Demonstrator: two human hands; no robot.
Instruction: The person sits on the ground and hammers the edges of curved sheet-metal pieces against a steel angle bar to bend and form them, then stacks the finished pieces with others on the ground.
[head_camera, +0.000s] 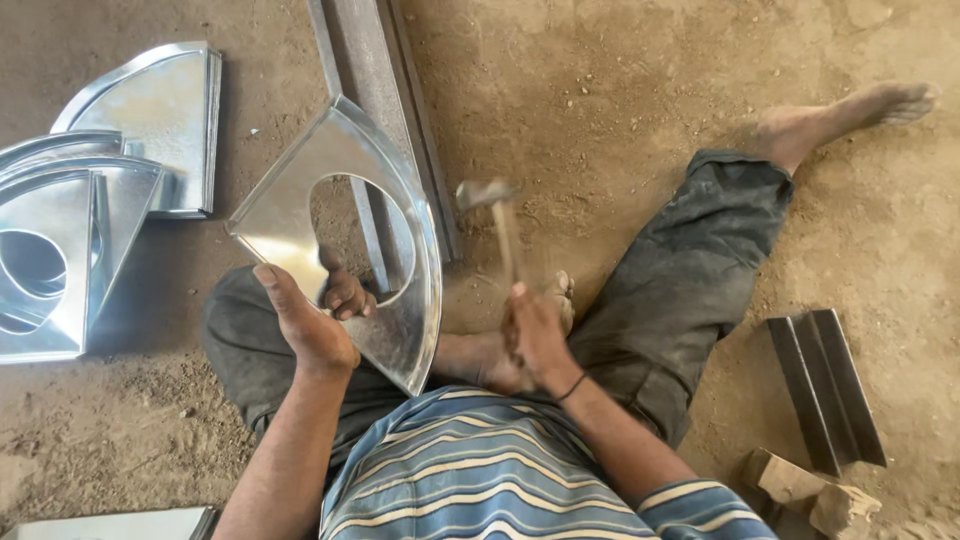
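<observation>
Over my lap: my left hand (312, 318) gripped the sheet (345, 235), tilted above the rail (385, 120).
Right hand (535, 335): clenched on the hammer (495, 215), raised right of the sheet.
Advice: I judged light taps along the rim best, fingers clear.
Far left: finished pieces (110, 190).

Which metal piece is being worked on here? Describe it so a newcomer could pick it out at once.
On the dirt floor, look just above the seated person's lap. The left hand props up a shiny fan-shaped panel with a round cutout, beside the raised hammer. Similar panels lie stacked at far left; only this one is held.
</observation>
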